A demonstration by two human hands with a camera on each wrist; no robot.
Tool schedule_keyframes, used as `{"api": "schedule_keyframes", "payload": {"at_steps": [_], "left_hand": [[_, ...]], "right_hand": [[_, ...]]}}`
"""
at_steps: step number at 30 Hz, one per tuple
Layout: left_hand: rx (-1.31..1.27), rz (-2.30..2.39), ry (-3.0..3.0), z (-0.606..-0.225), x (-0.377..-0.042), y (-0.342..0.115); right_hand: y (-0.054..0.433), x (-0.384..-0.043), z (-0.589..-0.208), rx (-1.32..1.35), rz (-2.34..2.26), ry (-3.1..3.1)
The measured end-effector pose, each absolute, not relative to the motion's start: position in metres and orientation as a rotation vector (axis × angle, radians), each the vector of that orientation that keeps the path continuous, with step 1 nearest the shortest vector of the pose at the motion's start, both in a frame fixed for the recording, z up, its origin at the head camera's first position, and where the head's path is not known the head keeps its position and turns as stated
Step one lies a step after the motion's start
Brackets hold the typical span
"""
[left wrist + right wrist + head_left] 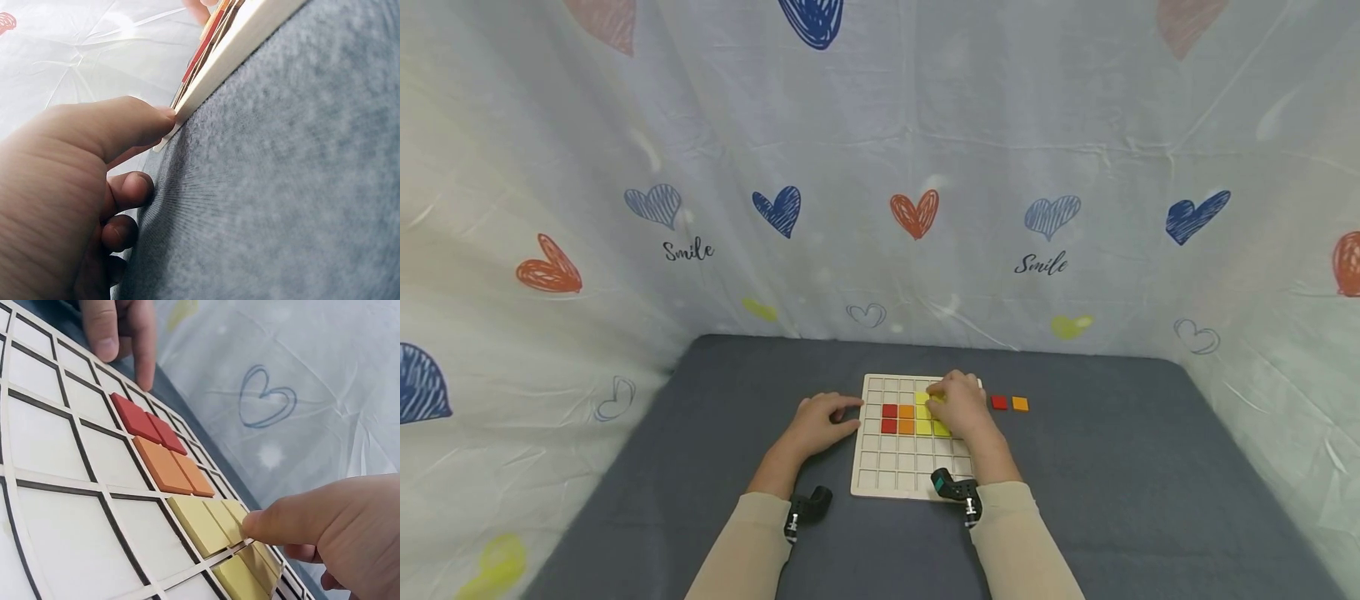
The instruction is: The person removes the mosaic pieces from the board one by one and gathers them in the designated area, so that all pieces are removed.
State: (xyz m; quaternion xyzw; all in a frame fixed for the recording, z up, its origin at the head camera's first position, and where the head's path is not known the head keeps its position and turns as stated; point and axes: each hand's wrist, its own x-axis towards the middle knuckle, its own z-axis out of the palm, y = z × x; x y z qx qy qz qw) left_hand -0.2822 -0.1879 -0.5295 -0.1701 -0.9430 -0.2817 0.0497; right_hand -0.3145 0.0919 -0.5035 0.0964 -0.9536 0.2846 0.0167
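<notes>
A pale wooden grid board [868,483] lies on the dark grey table. At its left edge rests my left hand [820,423], thumb and forefinger touching the rim and the other fingers [128,231] loosely bent below. My right hand [962,406] is over the upper right squares. It pinches a yellow tile [234,512] at the far end of the yellow group, its thumb against the tile; the forefinger is hidden in the right wrist view. More yellow tiles [199,525] sit beside it. Two orange tiles [162,465] and two red tiles [136,417] fill squares to the left.
Right of the board, a loose red tile [999,402] and a loose orange tile [1020,404] lie on the table [1120,467]. A curtain [970,275] printed with hearts hangs behind and along both sides. Each wrist wears a small black camera [951,485].
</notes>
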Motion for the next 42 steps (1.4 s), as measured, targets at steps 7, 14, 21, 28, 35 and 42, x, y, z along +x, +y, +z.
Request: {"api": "schedule_keyframes", "payload": {"at_steps": [7, 14, 21, 28, 35, 42], "left_hand": [[-0.519, -0.855, -2.874, -0.528, -0.282, -0.19], [-0.513, -0.851, -2.878, -0.531, -0.281, -0.186], [-0.505, -0.856, -2.871, -0.531, -0.278, -0.183], [-0.496, -0.851, -2.868, -0.53, -0.281, -0.187], [-0.488, -0.845, -2.871, -0.53, -0.282, -0.187], [-0.511, -0.856, -2.87, -0.529, -0.281, -0.187]], "right_hand": [[0.09, -0.316, -0.504, 0.327, 0.906, -2.897], [0.095, -0.314, -0.503, 0.36, 0.841, -2.886], [0.107, -0.313, -0.496, 0.481, 0.834, -2.912], [0.117, -0.313, -0.495, 0.56, 0.854, -2.865], [0.127, -0.311, -0.492, 0.548, 1.034, -2.844], [0.149, -0.31, -0.48, 0.564, 1.126, -2.789]]}}
